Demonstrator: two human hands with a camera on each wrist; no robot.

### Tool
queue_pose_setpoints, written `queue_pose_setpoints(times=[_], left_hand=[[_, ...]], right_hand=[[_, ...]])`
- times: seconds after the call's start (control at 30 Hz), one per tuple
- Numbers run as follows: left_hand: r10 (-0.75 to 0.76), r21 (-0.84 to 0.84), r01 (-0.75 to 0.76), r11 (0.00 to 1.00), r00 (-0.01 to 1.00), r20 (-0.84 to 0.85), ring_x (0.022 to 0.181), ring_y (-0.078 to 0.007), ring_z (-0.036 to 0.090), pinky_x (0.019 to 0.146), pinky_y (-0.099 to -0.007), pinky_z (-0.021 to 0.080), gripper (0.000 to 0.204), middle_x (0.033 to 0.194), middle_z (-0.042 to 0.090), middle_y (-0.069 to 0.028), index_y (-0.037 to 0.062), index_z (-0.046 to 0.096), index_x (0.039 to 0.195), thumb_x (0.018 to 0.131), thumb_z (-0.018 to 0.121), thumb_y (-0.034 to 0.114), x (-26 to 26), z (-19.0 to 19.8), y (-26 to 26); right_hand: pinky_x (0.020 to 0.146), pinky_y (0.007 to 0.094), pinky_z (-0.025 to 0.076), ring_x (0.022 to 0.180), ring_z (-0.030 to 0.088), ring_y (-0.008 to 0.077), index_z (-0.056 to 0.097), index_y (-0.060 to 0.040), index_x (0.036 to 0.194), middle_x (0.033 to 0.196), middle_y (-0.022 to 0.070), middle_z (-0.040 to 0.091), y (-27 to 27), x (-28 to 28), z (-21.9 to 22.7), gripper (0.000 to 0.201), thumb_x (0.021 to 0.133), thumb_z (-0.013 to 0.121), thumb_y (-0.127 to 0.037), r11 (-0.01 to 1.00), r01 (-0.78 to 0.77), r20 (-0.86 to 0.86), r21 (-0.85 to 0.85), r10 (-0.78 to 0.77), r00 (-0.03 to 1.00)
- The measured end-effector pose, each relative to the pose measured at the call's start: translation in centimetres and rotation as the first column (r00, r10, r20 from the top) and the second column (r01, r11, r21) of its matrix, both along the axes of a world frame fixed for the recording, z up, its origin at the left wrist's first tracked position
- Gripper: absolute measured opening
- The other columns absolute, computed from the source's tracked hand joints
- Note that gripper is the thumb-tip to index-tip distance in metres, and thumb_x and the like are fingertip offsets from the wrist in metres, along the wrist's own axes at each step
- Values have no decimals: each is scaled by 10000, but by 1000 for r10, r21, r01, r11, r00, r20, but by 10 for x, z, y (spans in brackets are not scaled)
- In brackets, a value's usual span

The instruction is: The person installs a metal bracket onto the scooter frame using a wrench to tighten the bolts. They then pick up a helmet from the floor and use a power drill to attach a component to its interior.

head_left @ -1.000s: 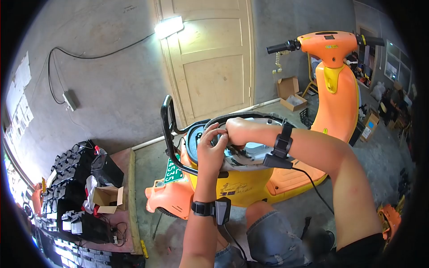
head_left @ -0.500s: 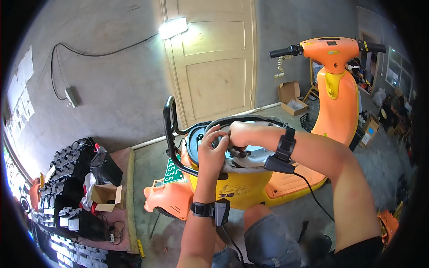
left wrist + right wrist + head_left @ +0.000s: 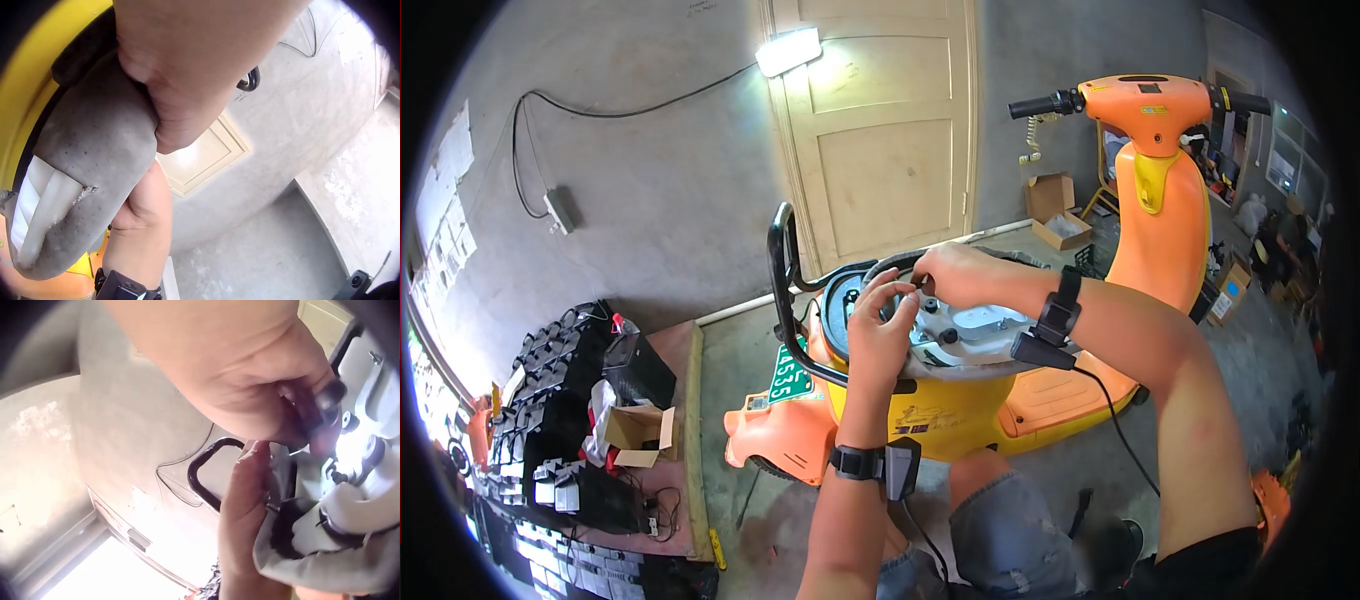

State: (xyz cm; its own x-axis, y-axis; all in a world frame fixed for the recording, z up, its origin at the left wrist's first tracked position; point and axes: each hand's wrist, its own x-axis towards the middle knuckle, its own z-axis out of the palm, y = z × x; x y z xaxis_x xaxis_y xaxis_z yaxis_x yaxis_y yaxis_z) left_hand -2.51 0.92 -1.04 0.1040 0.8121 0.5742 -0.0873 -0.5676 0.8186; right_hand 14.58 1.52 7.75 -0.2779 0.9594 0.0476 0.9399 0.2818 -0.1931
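Head view shows a person's two bare hands meeting above the open top of an orange and yellow scooter (image 3: 950, 412), its handlebars off to the right. The left hand (image 3: 877, 335) comes up from below with its fingers bent and its thumb close to them, the tips just beside the right hand; I cannot tell whether anything is between them. The right hand (image 3: 955, 274) reaches across from the other side with curled fingers, and the right wrist view shows it gripping a small dark part (image 3: 331, 395), mostly covered by the fingers. That part is over the scooter's opening, where a pale panel (image 3: 985, 317) lies inside a grey edge (image 3: 325, 570). The left wrist view hides the left fingertips behind the palm. A black rail (image 3: 781, 265) rises at the scooter's back end, near a green number plate (image 3: 791, 373). Each wrist wears a black strap with a small camera. Behind the scooter are a cream door (image 3: 890, 170), a bright lamp (image 3: 789, 52) and an open cardboard box (image 3: 1057, 228) on the floor; to the left, black blocks (image 3: 535, 405) are stacked beside a smaller carton (image 3: 636, 458)
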Motion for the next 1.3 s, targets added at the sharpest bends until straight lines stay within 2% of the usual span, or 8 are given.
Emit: queue_pose_setpoints(times=[0.07,0.4,0.77,0.9,0.93,1.0,1.1,1.3], left_hand=[[2,8,-2,1000,1000,-2,1273,-326,587,1095,-393,417,198,1335,646,-190,14,749,1020,880,716,149,0,-1,0],[-1,-5,1,1000,1000,9,1274,-316,585,1097,-392,415,183,1335,644,-190,23,750,1021,881,717,136,1,1,-3],[9,18,-9,1000,1000,-1,1266,-321,591,1096,-391,416,187,1333,646,-196,23,748,1024,884,714,142,0,0,-1],[-13,-11,13,1000,1000,7,1308,-272,554,1104,-364,393,186,1374,630,-178,-3,742,1026,893,723,126,0,2,-2],[13,8,-13,1000,1000,1,1267,-323,592,1095,-393,419,187,1328,651,-197,22,753,1011,878,719,149,0,1,-1],[22,8,-22,1000,1000,-3,1262,-321,595,1091,-392,422,186,1325,652,-196,21,752,1009,878,719,149,0,1,-2],[37,10,-37,999,999,-4,1252,-316,602,1081,-388,429,183,1317,657,-193,18,752,1003,877,717,146,1,2,-2],[26,12,-26,1000,999,20,1257,-318,600,1086,-384,422,177,1314,655,-207,8,755,1001,882,700,128,2,1,-1]], right_hand=[[785,422,556,911,723,349,776,-62,1058,960,191,745,4,8,-3,271,817,652,-50,981,-178,30,76,176,984],[767,432,551,904,714,359,772,-78,1068,947,178,748,11,9,-3,255,839,660,-65,954,-295,146,42,286,947],[820,400,550,954,726,291,732,-62,1038,989,121,762,9,10,-7,168,875,690,-64,990,-141,-12,-25,141,990],[820,392,559,943,725,304,757,-70,997,982,135,762,17,15,-16,138,870,710,-98,979,-205,-34,-15,204,978],[820,392,559,943,725,304,757,-70,997,982,135,762,13,14,-13,138,870,710,-98,979,-204,-31,-14,203,979],[821,396,568,954,726,314,778,-90,997,990,142,761,3,6,-11,175,848,730,-168,993,-18,28,-112,21,999],[763,411,588,943,738,342,756,36,987,991,252,737,-26,-27,5,265,826,679,-160,984,125,190,-131,-98,977],[668,399,597,749,755,333,737,73,993,892,264,734,-25,-33,10,256,842,618,-95,949,191,-28,-252,-204,978]])
